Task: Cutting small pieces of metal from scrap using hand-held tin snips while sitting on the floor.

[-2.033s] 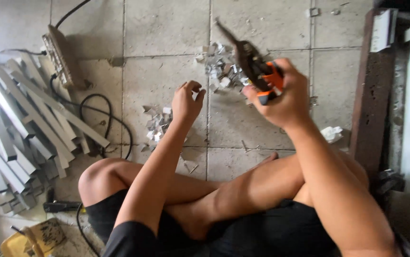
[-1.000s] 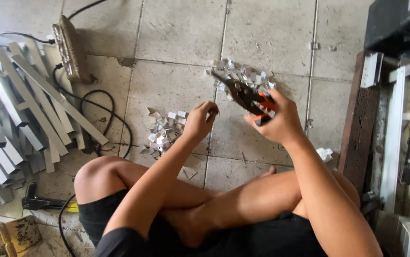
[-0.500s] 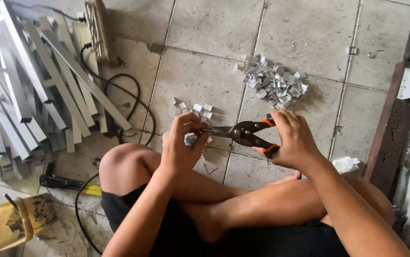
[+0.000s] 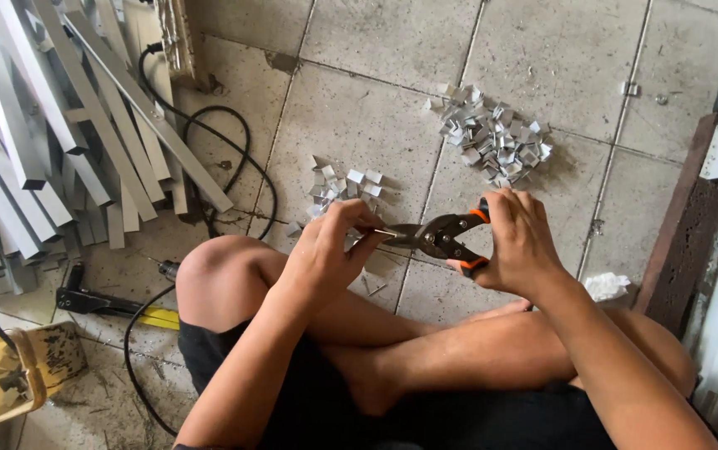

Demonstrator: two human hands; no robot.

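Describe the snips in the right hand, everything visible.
The snips are dark metal with black handles tipped orange. They lie roughly level above the tiled floor, blades pointing left, nearly closed on a small metal piece pinched by the left hand. The right hand wraps both handles, hiding most of them.

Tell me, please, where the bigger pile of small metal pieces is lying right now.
In the head view, the bigger pile of metal pieces lies on the tiled floor, beyond the right hand holding the snips.
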